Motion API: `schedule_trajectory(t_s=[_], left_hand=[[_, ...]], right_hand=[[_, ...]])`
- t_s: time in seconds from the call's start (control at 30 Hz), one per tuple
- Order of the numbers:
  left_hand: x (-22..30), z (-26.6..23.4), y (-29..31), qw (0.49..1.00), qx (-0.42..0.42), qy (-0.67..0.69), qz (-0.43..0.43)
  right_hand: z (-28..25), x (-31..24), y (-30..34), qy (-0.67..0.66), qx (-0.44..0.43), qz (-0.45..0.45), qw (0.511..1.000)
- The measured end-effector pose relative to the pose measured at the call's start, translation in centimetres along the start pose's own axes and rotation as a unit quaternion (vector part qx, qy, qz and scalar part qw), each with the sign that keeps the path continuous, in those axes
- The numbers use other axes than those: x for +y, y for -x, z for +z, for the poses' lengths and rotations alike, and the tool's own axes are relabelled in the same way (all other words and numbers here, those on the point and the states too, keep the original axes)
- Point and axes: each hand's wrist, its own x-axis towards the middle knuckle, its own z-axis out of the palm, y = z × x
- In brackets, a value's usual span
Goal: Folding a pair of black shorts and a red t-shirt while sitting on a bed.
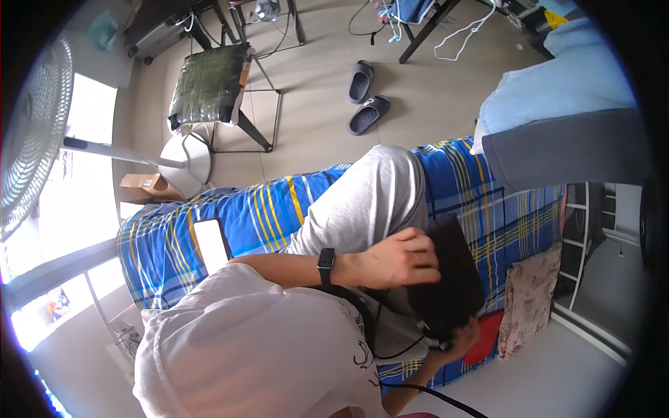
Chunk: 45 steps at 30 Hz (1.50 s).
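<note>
A black, flat rectangular object (453,279) is tilted over my lap; its exact kind cannot be made out. My left hand (404,259), a dark watch (326,262) on its wrist, lies with curled fingers against the object's left side. At the lower right end my right hand (460,343) grips the same object, its fingers partly hidden and blurred. Thin black cables (401,355) run below it, near a small connector-like part at its lower edge. Beneath is my leg in grey trousers (359,202).
I sit on a blue checked bedspread (265,205). A phone with a bright screen (211,245) lies left. Toward the right are a red item (486,339), a patterned cloth (531,299) and a grey-blue padded edge (568,150). Slippers (368,115), a stool (209,87) and a fan (35,132) stand beyond.
</note>
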Motion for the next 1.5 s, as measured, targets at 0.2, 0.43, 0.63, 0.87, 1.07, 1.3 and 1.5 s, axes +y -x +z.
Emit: schedule_trajectory(t_s=[0.2,0.43,0.63,0.87,1.07,1.3,1.5], left_hand=[[-2.5,5.0,7.2,0.949,-0.25,-0.172,-0.081],[-0.1,3.2,7.4,0.948,-0.262,-0.116,-0.138],[1.0,2.2,5.8,0.925,-0.228,-0.231,-0.199],[0.5,2.9,6.9,0.939,-0.194,-0.238,-0.156],[0.1,2.4,7.7,0.959,-0.19,-0.149,-0.147],[1.0,2.5,8.5,0.97,-0.137,-0.035,-0.197],[1.1,2.7,9.2,0.929,-0.038,0.077,-0.359]], right_hand=[[4.6,1.7,2.0,0.264,-0.225,0.054,0.936],[2.9,1.2,2.9,0.199,-0.223,0.096,0.949],[1.7,-0.4,1.4,0.198,-0.296,0.104,0.929],[0.6,-3.4,-0.3,0.136,-0.292,0.092,0.942],[6.8,-3.1,-0.1,0.121,-0.287,-0.002,0.95],[12.5,-5.8,-2.6,0.044,-0.264,-0.025,0.963],[13.8,-4.8,-3.4,-0.055,-0.307,0.003,0.95]])
